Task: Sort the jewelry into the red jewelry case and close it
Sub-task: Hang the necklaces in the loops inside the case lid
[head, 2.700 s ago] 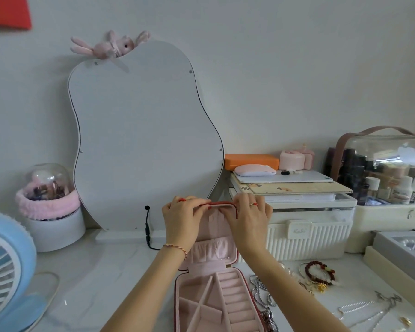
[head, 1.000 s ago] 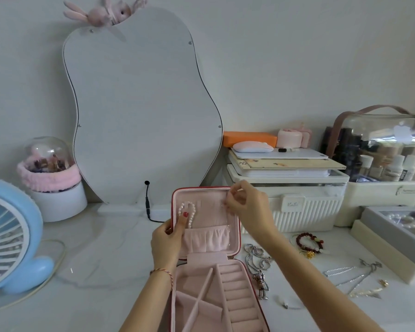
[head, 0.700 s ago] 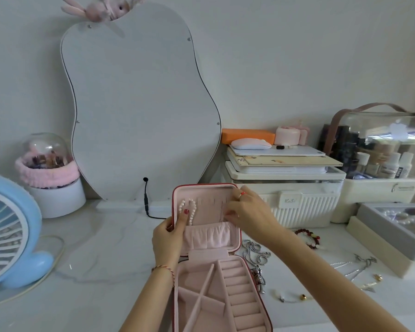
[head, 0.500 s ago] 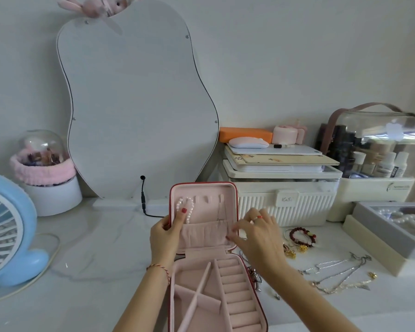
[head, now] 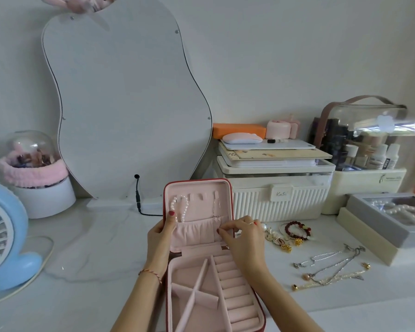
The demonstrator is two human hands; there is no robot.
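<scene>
The red jewelry case stands open at the front edge of the white bench, its lid upright and its pink tray lying flat toward the person. The left hand holds the lid's left rim, thumb over the inside edge, next to a pearl bracelet hanging from a hook in the lid. A thin silver chain hangs from a hook further right. The right hand is at the lid's right side, fingers curled, fingertips pinched together at the top hem of the gathered pink pocket, just below where the chain ends; whether they hold the chain itself is too fine to tell. The tray's compartments and ring rolls look bare.

Right of the case, toward the back, lie a red bead bracelet and gold earrings; nearer the front edge lie several thin necklaces. A gray box of pearls sits at the right edge. A wavy mirror leans on the wall behind, and a blue fan is at the left edge.
</scene>
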